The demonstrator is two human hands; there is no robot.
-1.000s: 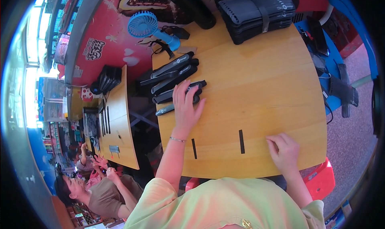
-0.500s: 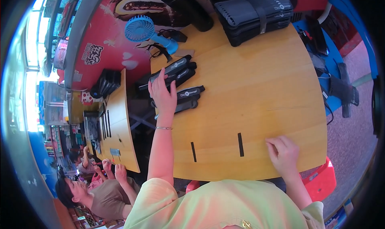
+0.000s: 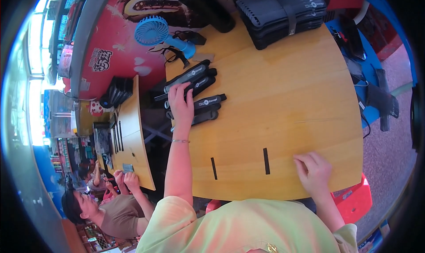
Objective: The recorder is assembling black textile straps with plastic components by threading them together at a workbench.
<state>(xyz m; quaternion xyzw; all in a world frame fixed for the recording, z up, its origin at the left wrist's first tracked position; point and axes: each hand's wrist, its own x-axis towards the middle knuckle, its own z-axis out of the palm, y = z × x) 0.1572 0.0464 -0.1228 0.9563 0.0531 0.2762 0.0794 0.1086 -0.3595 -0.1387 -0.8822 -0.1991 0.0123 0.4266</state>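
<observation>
Several black straps (image 3: 199, 91) partly under left hand (image 3: 180, 106)

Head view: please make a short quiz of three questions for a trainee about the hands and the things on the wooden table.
1. True or false: the left hand lies on the row of black straps near the table's left edge.
2. What does the right hand touch?
A. the blue hand fan
B. the bare table top near the front edge
C. the stack of black pads
3. Fill in: two short black ______ lie flat on the table between the two hands.

Key: 1 true; 2 B; 3 strips.
</observation>
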